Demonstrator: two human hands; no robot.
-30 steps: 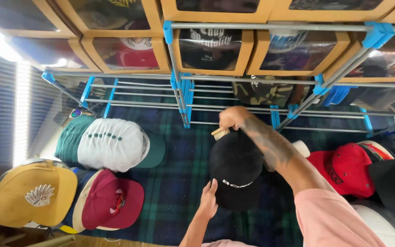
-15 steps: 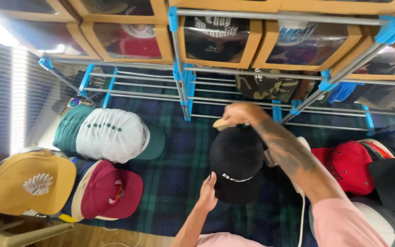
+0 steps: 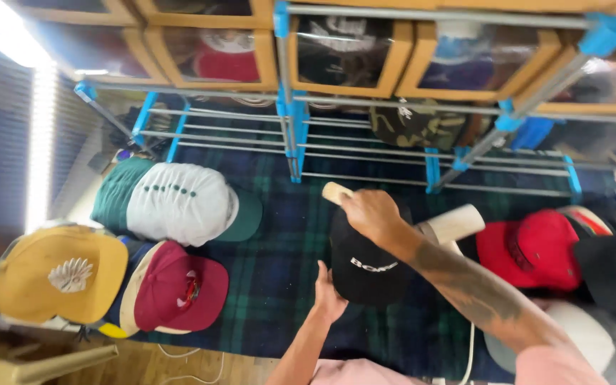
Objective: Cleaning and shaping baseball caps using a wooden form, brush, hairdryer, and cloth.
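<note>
Black cap (image 3: 366,265): between both hands, on the plaid blanket (image 3: 272,274).
Right hand (image 3: 371,214): fingers curled tight around a wooden brush (image 3: 335,192), over the cap's crown.
Left hand (image 3: 328,296): fingers pressed flat against the cap's near edge.
Beside right hand: red cap (image 3: 532,249).
Left of left hand: maroon cap (image 3: 180,289), white-green cap (image 3: 176,203).

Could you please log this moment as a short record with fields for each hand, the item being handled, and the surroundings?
right hand: right hand grips a wooden brush over the black cap
left hand: left hand steadies the black cap at its brim edge
surface: plaid blanket
nearby left: white-and-green cap, maroon cap, yellow cap
nearby right: red cap
behind: blue-jointed metal rack holding windowed boxes
</note>
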